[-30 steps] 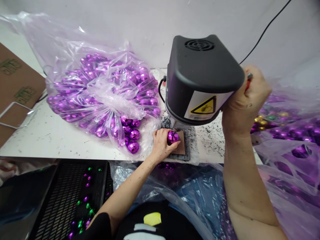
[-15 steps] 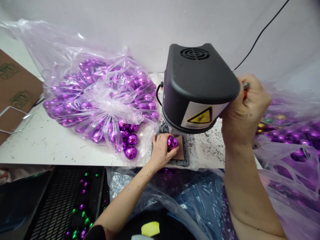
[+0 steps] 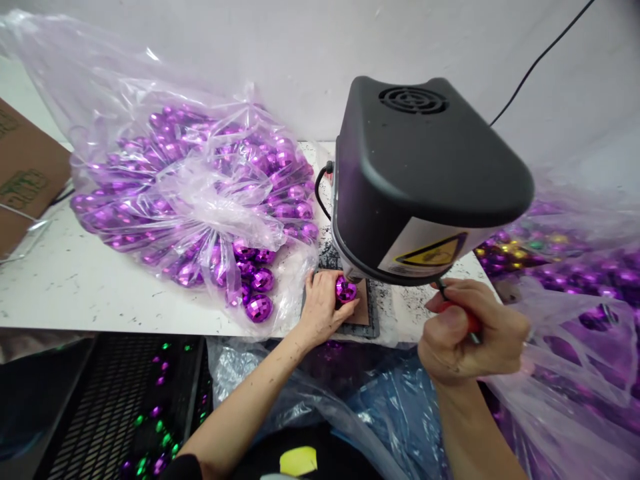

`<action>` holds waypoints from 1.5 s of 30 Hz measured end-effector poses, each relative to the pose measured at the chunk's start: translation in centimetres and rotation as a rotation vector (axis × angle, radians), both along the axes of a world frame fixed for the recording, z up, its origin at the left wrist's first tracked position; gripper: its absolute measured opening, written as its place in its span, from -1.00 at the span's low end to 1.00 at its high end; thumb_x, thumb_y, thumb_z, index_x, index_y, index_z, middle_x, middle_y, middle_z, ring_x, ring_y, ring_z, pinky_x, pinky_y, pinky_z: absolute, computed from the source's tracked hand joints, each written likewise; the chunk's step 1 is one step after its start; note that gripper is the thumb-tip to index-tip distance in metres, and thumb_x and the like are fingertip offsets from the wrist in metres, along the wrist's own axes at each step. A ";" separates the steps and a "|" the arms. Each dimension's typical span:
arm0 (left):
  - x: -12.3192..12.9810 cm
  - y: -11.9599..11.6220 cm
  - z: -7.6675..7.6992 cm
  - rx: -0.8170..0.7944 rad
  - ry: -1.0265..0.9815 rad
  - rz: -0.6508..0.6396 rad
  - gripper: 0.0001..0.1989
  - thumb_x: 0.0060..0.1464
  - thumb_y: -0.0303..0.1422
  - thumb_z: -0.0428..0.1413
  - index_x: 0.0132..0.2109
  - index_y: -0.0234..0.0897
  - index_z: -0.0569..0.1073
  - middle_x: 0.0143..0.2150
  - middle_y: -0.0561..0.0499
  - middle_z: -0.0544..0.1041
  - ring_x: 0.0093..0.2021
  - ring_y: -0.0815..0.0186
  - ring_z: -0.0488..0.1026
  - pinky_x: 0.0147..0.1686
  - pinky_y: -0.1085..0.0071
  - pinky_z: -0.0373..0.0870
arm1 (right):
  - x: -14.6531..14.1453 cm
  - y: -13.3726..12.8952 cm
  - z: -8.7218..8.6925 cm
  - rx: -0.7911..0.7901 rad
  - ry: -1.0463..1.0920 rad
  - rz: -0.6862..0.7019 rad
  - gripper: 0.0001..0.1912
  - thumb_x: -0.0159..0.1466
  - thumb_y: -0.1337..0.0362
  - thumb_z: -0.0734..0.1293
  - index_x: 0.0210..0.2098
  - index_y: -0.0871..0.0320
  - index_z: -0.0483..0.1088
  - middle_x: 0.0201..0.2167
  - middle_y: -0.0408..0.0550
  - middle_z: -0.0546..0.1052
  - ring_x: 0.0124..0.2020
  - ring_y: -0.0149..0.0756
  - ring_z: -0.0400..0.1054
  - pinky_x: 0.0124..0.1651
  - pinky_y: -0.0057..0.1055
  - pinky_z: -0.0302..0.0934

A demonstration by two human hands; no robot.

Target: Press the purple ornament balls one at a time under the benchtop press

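My left hand (image 3: 321,308) grips a shiny purple faceted ball (image 3: 345,289) between thumb and fingers. It steadies the ball over a brown pad (image 3: 360,316) on the dark base (image 3: 373,327) of a black bench press (image 3: 435,157). The tip of the press comes down at the top of the ball; whether it pierces the ball I cannot tell. Around the red lever handle (image 3: 470,320) of the press, at its right side, my right hand (image 3: 480,347) is closed. The press head hides part of the tabletop behind it.
A clear plastic bag (image 3: 210,193) full of purple balls lies to the left, several spilling from its mouth (image 3: 259,308). More bagged beads (image 3: 575,280) lie at the right. A cardboard box (image 3: 30,180) stands far left. Black flecks dot the white table (image 3: 125,293).
My right hand has swung the lever down and toward me, from beside the press head to below it. My left hand still grips the ball at the same spot.
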State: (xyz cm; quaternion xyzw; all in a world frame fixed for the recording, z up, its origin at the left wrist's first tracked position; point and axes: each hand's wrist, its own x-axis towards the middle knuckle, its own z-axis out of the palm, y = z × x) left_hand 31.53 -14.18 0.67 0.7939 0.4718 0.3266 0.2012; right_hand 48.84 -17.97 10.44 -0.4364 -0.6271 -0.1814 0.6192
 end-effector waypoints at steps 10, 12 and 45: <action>-0.1 -0.1 0.2 -0.013 -0.018 -0.010 -0.59 0.15 -0.30 0.21 0.10 -0.22 0.29 0.03 -0.10 0.48 0.10 0.12 0.39 0.26 0.07 0.14 | -0.9 0.4 -0.8 0.027 0.049 -0.093 -0.85 0.26 0.29 0.21 -0.29 0.15 0.41 -0.60 -0.12 0.29 -0.45 -0.38 0.29 -0.34 -0.36 0.27; -0.2 -0.1 0.2 -0.019 -0.009 -0.014 -0.59 0.16 -0.30 0.20 0.11 -0.21 0.29 0.03 -0.10 0.48 0.09 0.12 0.39 0.25 0.07 0.15 | -0.9 0.4 -1.4 0.027 0.052 -0.088 -0.85 0.26 0.28 0.20 -0.33 0.14 0.40 -0.58 -0.11 0.30 -0.42 -0.34 0.32 -0.33 -0.33 0.29; -2.3 -5.2 -1.1 0.063 -0.196 -0.048 -0.42 0.24 -0.15 0.13 0.27 -0.26 0.14 0.12 -0.21 0.39 0.14 0.13 0.38 0.13 0.16 0.38 | 1.4 8.4 8.0 -0.211 0.264 -0.083 -0.34 0.24 -0.27 0.17 -0.49 0.28 0.24 -0.60 -0.26 0.13 -0.50 -0.65 -0.02 -0.38 -0.48 -0.18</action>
